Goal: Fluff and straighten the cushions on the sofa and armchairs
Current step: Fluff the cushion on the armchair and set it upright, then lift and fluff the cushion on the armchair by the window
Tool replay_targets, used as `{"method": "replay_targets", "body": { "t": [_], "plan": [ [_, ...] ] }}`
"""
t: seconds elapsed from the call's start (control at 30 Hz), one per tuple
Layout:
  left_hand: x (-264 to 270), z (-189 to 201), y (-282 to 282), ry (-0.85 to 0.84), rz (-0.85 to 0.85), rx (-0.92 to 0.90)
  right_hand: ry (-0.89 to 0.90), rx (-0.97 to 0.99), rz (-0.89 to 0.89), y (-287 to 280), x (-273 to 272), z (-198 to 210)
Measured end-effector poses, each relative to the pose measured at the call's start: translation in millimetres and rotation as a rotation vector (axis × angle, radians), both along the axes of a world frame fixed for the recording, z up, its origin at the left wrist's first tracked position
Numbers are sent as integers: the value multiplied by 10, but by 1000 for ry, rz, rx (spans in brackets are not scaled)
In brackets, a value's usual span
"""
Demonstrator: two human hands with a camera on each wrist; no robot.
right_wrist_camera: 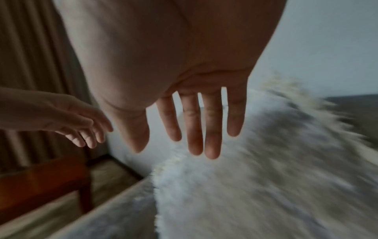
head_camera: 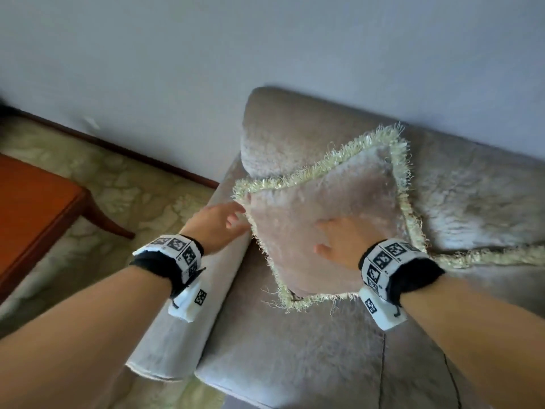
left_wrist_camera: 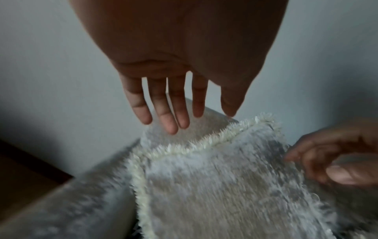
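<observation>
Fringed cushion [head_camera: 324, 219] stood on a corner in the sofa [head_camera: 295, 349] end, leaning on the backrest beside the armrest [head_camera: 188, 302], diagonal running up and away from the hands. Right hand [head_camera: 343, 240] lay flat on its front face, fingers straight and spread, nothing gripped; left hand [head_camera: 215, 224] was released too, fingers straight, just off the cushion's left corner with fingertips at the fringe, contact unclear. Right was the nearer hand, so judged next move was left closing in from its side to squeeze or square the cushion between both palms.
</observation>
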State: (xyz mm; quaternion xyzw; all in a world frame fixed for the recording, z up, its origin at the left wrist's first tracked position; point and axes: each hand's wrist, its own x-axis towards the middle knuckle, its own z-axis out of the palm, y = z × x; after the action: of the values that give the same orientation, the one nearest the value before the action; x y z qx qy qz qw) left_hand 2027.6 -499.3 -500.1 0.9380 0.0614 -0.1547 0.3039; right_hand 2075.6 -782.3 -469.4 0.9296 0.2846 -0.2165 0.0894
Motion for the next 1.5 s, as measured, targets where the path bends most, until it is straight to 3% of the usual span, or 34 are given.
{"method": "replay_targets", "body": {
  "t": [0.13,0.3,0.5,0.7,1.0,1.17,1.5],
  "plan": [
    [-789,821,430,50,89,190,22,62,177,715,-360,573],
    [-2251,1736,949,22,363,331,46,192,466,1875,-1087,1284],
    [-4391,2314,1352,94,750,429,35,268,868,3062,-2556,1931],
    [-6336,2509,1381,192,1070,447,25,268,1210,3925,-4269,2192],
    [-8291,2423,1936,267,1230,453,3,219,1481,5054,-6393,2192],
    [-8888,2360,2499,249,1271,438,16,224,1520,5634,-7006,2127],
    [-9308,2069,3745,273,1215,417,39,174,1550,7094,-7560,2007]
  ]
}}
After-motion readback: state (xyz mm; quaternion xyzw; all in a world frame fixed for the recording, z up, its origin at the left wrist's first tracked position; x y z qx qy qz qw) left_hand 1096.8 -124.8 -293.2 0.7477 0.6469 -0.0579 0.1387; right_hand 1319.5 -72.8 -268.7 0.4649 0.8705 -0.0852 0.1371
